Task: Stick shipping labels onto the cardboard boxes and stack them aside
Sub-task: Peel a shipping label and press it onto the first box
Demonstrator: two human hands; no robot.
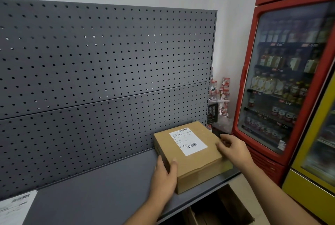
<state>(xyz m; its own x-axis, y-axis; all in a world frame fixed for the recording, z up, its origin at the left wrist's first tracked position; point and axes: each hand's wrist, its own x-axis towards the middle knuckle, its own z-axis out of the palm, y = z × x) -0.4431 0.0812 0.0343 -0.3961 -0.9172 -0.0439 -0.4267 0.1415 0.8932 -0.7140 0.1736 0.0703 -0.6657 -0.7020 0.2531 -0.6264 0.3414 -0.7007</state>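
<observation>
Brown matte cardboard under my hands — left hand (164,172) clasps the box (199,163) at its near-left corner, right hand (233,147) curls over its right edge. A white rectangular label (187,141) lies flat on top — the box sits at the right end of the grey metal shelf (108,188).

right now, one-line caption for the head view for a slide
Left hand and right hand hold a labelled cardboard box on the grey shelf.

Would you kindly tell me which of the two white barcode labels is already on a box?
The white label atop the brown cardboard box on the right; the other label lies on the grey metal shelf, far left.
</observation>
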